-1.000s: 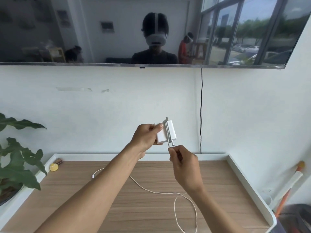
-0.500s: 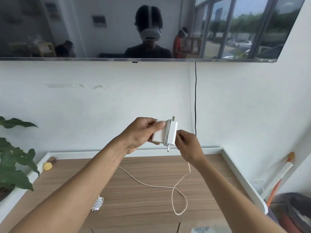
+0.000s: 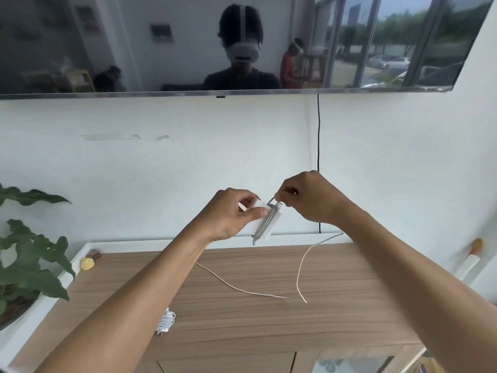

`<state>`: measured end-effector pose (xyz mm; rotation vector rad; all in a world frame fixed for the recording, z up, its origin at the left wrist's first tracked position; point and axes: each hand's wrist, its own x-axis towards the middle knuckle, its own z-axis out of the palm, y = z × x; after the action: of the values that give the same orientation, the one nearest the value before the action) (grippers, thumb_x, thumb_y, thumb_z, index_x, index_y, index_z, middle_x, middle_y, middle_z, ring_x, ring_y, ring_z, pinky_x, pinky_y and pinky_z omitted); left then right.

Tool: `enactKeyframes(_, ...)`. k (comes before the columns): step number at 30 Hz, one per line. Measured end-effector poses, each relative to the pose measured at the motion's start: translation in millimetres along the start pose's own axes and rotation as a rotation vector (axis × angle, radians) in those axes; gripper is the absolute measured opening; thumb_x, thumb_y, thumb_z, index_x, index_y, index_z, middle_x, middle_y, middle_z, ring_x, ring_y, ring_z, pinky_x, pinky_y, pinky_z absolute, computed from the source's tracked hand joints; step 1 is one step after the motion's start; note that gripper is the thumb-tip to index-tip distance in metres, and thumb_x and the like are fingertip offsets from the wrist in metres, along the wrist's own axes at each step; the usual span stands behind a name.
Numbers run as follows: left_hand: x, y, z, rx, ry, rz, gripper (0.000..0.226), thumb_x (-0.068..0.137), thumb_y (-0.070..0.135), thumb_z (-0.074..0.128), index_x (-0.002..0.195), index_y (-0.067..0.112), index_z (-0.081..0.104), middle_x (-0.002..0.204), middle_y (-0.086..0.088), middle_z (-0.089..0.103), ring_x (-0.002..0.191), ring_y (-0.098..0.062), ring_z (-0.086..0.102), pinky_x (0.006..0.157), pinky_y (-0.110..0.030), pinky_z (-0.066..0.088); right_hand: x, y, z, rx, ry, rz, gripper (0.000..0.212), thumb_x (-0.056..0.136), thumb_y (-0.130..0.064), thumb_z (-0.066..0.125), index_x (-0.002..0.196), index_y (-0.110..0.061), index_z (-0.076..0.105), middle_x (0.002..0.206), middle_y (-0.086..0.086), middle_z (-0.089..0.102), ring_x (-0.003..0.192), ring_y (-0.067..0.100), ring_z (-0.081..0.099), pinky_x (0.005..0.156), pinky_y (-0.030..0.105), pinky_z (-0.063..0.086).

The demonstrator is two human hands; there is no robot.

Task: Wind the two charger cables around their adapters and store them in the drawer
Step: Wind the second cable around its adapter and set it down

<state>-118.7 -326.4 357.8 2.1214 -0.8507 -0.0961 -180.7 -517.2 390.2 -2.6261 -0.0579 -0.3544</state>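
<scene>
1. Gripping a white adapter point(image 3: 265, 220), the left hand point(image 3: 232, 212) holds it up in the air in front of the wall, above the back edge of the cabinet top point(image 3: 269, 327); thumb and fingers are closed on the block's left part.
2. The right hand point(image 3: 313, 196) is just to the right of the adapter, its thumb and forefinger pinched on the cable point(image 3: 300, 275) at the adapter's upper end.
3. Several turns of the cable already lie side by side around the adapter, running along its length; the block is tilted, upper end to the right.
4. The loose part of the cable hangs down from behind the right wrist, bends to a sharp point on the wooden surface and runs back to the left, passing behind the left forearm.
5. A second adapter point(image 3: 166, 321), white and with its cable bundled around it, lies on the wooden surface beside the left forearm, well apart from the hands.
6. A small yellow thing point(image 3: 87, 264) sits at the left rear corner of the cabinet top, near a leafy plant point(image 3: 29, 270).
7. A black cord point(image 3: 319, 162) runs down the wall from the television point(image 3: 161, 44) mounted above.
</scene>
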Motion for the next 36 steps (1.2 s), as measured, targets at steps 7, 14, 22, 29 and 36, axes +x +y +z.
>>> enactKeyframes(7, 7.4, 1.4, 9.7, 0.02, 0.262, -0.118, 0.028, 0.083, 0.041, 0.069, 0.093, 0.015, 0.067, 0.088, 0.003, 0.068, 0.076, -0.014, 0.064, 0.064, -0.023, 0.048, -17.7, -17.7, 16.5, -0.208, 0.187, -0.067, 0.023, 0.093, -0.022, 0.047, 0.082, -0.012, 0.065, 0.076, 0.004, 0.067, 0.071, 0.03, 0.061, 0.064, 0.041, 0.053)
enactKeyframes(14, 21.4, -1.8, 13.3, -0.537, 0.311, -0.343, 0.031, 0.081, 0.032, 0.075, 0.086, 0.002, 0.069, 0.095, -0.014, 0.07, 0.08, -0.03, 0.07, 0.063, -0.037, 0.061, -47.9, -14.7, 53.5, 0.137, 0.352, -0.059, 0.022, 0.093, -0.019, 0.052, 0.073, -0.012, 0.057, 0.055, -0.005, 0.053, 0.049, 0.016, 0.043, 0.051, 0.032, 0.041)
enactKeyframes(22, 20.6, 9.0, 19.2, -0.737, 0.232, -0.365, 0.039, 0.085, 0.028, 0.07, 0.098, -0.008, 0.067, 0.087, -0.014, 0.068, 0.074, -0.029, 0.069, 0.063, -0.035, 0.061, -70.4, -5.6, 97.9, 0.516, 0.422, 0.065, 0.019, 0.096, -0.02, 0.055, 0.078, -0.013, 0.06, 0.053, 0.0, 0.051, 0.047, 0.008, 0.037, 0.047, 0.019, 0.032)
enactKeyframes(29, 9.2, 16.5, 23.1, -0.792, 0.079, -0.274, 0.038, 0.089, 0.028, 0.063, 0.101, -0.008, 0.065, 0.09, -0.014, 0.066, 0.076, -0.028, 0.068, 0.065, -0.033, 0.06, -71.8, 10.6, 108.0, 0.688, 0.428, 0.113, 0.025, 0.095, -0.03, 0.054, 0.08, -0.011, 0.061, 0.056, -0.006, 0.055, 0.049, 0.01, 0.042, 0.05, 0.026, 0.037)
enactKeyframes(36, -3.8, 24.0, 20.1, -0.713, -0.101, -0.194, 0.033, 0.09, 0.026, 0.06, 0.109, 0.0, 0.068, 0.091, -0.012, 0.067, 0.076, -0.02, 0.067, 0.063, -0.03, 0.058, -52.0, 39.5, 102.5, 0.543, 0.316, 0.113, 0.024, 0.092, -0.006, 0.049, 0.069, -0.012, 0.054, 0.052, 0.001, 0.05, 0.05, 0.008, 0.035, 0.048, 0.026, 0.03)
